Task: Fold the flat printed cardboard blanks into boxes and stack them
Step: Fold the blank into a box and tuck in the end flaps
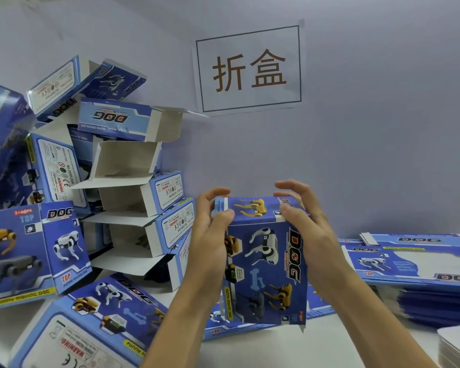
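Blue printed cardboard box (263,261) with robot-dog artwork is held upright in the air above the white bench (250,351), in front of the pale wall. Left hand (210,235) grips the box's upper left corner, thumb curled onto the front face, fingers wrapped over the top edge. Right hand (300,216) grips the upper right corner the same way, fingers arched over the top panel. Box body looks erected; the top end appears to be the flap now being closed, though whether its tuck is seated cannot be told from here. The bottom edge shows a small loose tab at the right corner. Judgement for this step: press the top flap down evenly with both thumbs, keep side walls square so the tuck slides in without creasing, then check the bottom closure before release. Pile of folded blue boxes (133,181) sits to the left against the wall, several with open white flaps, leaning unevenly; placing on it needs a flat, stable spot. Stack of flat blue printed blanks (422,272) lies on the bench at right, well apart from the pile. White paper sign (250,69) hangs on the wall above.
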`<state>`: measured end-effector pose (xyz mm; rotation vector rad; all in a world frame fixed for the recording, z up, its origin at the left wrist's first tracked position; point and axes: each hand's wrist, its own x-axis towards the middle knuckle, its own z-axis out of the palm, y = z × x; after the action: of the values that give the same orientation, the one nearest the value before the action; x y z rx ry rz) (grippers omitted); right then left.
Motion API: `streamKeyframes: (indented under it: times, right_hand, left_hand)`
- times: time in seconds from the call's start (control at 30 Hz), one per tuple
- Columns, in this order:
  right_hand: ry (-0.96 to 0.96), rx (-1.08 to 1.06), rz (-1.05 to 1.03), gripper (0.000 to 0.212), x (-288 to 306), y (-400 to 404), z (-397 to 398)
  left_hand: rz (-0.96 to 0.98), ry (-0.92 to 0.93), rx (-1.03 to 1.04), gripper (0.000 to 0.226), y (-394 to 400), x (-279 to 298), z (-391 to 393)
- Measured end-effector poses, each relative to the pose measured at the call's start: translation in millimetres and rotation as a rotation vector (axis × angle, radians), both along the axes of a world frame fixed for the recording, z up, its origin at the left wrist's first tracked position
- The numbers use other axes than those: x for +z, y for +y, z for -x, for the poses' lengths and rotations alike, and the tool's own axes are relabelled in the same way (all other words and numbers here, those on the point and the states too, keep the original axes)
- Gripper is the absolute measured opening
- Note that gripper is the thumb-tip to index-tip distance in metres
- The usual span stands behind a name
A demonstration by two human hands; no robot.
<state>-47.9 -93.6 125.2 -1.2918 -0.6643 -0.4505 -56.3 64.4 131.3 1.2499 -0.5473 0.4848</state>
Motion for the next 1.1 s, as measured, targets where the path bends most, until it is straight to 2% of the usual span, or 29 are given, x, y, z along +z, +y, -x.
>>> streamKeyframes:
  times: [0.13,0.27,0.43,0.57,0.63,0.7,0.77,0.8,0.87,0.93,0.97,1.0,1.03,1.1]
  right_hand:
    - [0.044,-0.004,-0.010,0.030,-3.3,-0.9,-2.0]
    - [0.062,0.115,-0.046,0.031,-2.9,-8.0,0.4]
    - [0.042,0.087,-0.018,0.039,1.1,-8.7,2.4]
    - [0.048,0.045,-0.098,0.035,4.3,-15.8,4.6]
    - [0.067,0.036,-0.128,0.035,4.2,-22.5,4.4]
    - [0.082,0.041,-0.136,0.035,4.4,-26.4,4.1]
    - [0.086,-0.007,-0.115,0.039,5.0,-25.2,4.9]
    - [0.065,-0.095,-0.074,0.041,6.1,-23.2,5.8]
    - [-0.026,-0.401,0.031,0.038,7.0,-18.6,4.8]
    - [-0.131,-0.671,0.071,0.024,6.4,-12.7,4.0]
    - [-0.164,-0.722,0.085,0.011,7.1,-10.1,4.7]
    - [-0.155,-0.697,0.115,0.006,7.8,-8.1,5.1]
    - [-0.095,-0.620,0.162,0.018,8.4,-6.6,5.5]
    - [0.172,-0.340,0.349,0.038,12.1,0.7,12.0]
  left_hand:
    - [-0.062,-0.005,0.027,0.020,-4.9,-0.6,3.4]
    - [-0.091,0.011,0.057,0.034,-9.5,1.8,7.1]
    - [-0.108,0.003,0.029,0.025,-6.3,2.0,6.1]
    - [-0.307,-0.065,-0.019,0.016,0.5,3.6,6.9]
    - [-0.467,-0.131,-0.007,0.040,6.2,3.5,7.5]
    - [-0.530,-0.146,0.033,0.052,8.3,5.1,7.8]
    - [-0.473,-0.146,0.062,0.052,9.8,6.4,6.0]
    - [-0.432,-0.143,0.080,0.052,10.4,6.2,4.0]
    - [-0.327,-0.110,0.156,0.053,12.8,4.3,-2.2]
    - [-0.147,-0.048,0.189,0.068,15.7,0.6,-9.6]
    - [-0.047,0.003,0.197,0.077,16.9,-1.8,-13.7]
    - [0.041,0.064,0.221,0.083,17.8,-4.4,-17.6]
    - [0.114,0.120,0.251,0.082,18.4,-6.7,-20.8]
    - [0.260,0.194,0.265,0.060,18.0,-10.6,-26.0]
